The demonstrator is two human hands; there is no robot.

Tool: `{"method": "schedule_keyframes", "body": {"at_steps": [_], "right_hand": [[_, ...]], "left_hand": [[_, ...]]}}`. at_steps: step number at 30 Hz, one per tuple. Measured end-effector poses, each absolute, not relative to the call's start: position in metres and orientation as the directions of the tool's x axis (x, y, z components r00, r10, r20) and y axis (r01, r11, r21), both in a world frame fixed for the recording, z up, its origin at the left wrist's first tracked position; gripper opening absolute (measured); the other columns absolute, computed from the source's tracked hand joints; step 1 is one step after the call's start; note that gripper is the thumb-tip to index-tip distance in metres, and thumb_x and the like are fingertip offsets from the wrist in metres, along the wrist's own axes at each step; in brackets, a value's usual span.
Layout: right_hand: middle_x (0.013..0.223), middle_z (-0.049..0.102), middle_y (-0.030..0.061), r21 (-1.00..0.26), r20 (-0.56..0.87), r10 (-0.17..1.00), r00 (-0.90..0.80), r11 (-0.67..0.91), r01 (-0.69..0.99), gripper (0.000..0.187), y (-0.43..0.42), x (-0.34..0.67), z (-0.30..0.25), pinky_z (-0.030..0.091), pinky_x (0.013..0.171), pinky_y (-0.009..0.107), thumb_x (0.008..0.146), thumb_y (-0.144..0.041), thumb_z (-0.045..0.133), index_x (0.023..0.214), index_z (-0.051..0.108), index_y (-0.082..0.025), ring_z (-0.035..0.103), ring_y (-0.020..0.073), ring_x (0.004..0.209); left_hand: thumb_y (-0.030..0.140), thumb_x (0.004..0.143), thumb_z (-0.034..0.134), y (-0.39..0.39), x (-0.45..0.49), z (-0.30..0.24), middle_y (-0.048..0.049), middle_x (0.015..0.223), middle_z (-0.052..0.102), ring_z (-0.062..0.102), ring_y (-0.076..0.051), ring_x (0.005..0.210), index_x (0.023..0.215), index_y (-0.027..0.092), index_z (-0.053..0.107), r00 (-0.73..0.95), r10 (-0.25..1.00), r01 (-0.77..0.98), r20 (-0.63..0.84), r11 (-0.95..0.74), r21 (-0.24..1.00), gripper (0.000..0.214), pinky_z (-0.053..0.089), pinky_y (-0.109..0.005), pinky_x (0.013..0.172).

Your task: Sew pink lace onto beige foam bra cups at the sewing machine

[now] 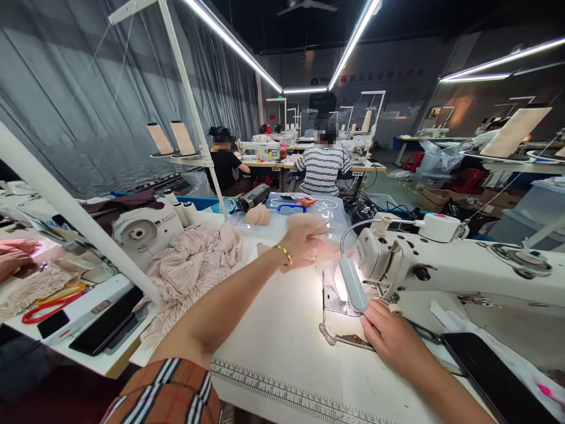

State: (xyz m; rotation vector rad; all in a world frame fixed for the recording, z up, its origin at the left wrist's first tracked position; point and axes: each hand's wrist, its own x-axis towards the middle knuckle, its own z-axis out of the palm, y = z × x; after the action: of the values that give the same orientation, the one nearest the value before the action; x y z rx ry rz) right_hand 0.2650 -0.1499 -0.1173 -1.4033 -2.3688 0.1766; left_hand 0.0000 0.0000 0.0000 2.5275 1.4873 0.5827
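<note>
My left hand [304, 244] reaches far across the white sewing table [282, 330], a gold bracelet on its wrist. Its fingers are closed on a pale pink piece from a stack of beige pads [309, 222] beside a clear plastic box [329, 212]. My right hand [388, 335] rests on the table at the needle plate of the white sewing machine [441, 265], just under its lit lamp [353, 282]. The fingers of my right hand are curled downward, and what they hold is hidden.
A heap of pink lace fabric [189, 265] lies at the left by a second machine [141, 229]. Red scissors [48, 303] and a dark phone [106, 324] sit on the left table. A black phone [489, 377] lies at the right. People sew at tables behind.
</note>
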Motion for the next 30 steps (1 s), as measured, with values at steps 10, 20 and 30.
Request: {"method": "schedule_keyframes", "body": {"at_steps": [10,20,30], "right_hand": [[0.079,0.051,-0.0005,-0.266,0.285,0.859,-0.425,0.496,0.827,0.023,-0.149,0.261,-0.116,0.040,0.056,0.033,0.103,-0.022,0.032,0.085,0.045,-0.026,0.058,0.0195,0.065],[0.093,0.065,0.0050,-0.330,0.348,0.789,-0.507,0.609,0.721,0.026,-0.158,0.259,-0.102,0.050,0.068,0.035,0.101,-0.018,0.040,0.106,0.064,-0.028,0.062,0.0224,0.083],[0.080,0.059,0.0018,-0.309,0.330,0.837,-0.438,0.534,0.787,0.026,-0.154,0.260,-0.104,0.046,0.060,0.033,0.100,-0.018,0.039,0.088,0.060,-0.027,0.060,0.0203,0.070]], "left_hand": [[0.027,0.083,0.072,-0.118,-0.034,-0.031,-0.0079,0.113,0.071,0.067,-0.021,0.099,0.065,0.018,0.048,0.889,0.458,0.425,0.010,-0.834,0.353,0.031,0.052,-0.030,0.086],[0.017,0.092,0.060,-0.116,0.030,-0.050,-0.0074,0.101,0.066,0.061,-0.024,0.089,0.084,0.019,0.055,0.836,0.543,0.544,-0.075,-0.839,-0.013,0.010,0.046,-0.036,0.070],[0.012,0.090,0.055,-0.104,0.038,-0.066,-0.0065,0.097,0.065,0.058,-0.024,0.091,0.086,0.018,0.056,0.850,0.525,0.527,0.047,-0.850,-0.033,0.007,0.043,-0.036,0.069]]}}
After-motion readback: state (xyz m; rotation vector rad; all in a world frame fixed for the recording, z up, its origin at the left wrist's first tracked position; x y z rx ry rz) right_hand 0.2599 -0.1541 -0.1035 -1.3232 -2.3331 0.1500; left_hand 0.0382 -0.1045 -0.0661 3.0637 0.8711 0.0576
